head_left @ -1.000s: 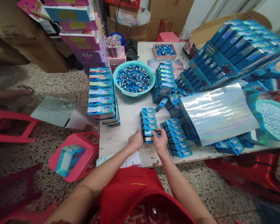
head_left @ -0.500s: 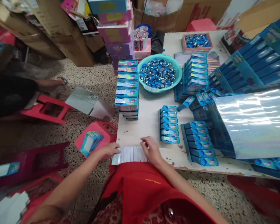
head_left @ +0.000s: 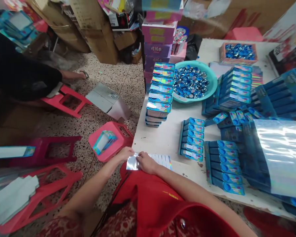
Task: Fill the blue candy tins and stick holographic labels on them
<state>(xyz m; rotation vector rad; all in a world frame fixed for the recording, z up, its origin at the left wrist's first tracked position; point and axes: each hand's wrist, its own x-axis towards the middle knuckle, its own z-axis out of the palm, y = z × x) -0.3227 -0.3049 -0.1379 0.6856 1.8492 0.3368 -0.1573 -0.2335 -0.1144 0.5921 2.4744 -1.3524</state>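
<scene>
A shiny silver sheet point(head_left: 132, 163) lies at the table's near edge, against the red apron. Its right part is divided into pale strips with a coloured border. My left hand point(head_left: 126, 153) pinches the sheet's upper left corner. Close beside it, my right hand point(head_left: 146, 162) rests over the middle of the sheet with fingers curled onto it, covering that part. To the right stands a blue display box point(head_left: 191, 138) of slim blue packs. Another row of blue packs point(head_left: 225, 168) sits farther right.
A turquoise basin point(head_left: 212, 77) of blue and silver caps stands behind a stacked row of blue packs point(head_left: 160, 95). Left of the table, a pink stool point(head_left: 120, 131) bears flat blue cartons. A person point(head_left: 27, 72) sits at far left. A large holographic sheet point(head_left: 283, 154) lies at right.
The view has swung left, shifting the scene rightward. My right hand has moved across the sheet towards my left hand, its fingers now curled down on it.
</scene>
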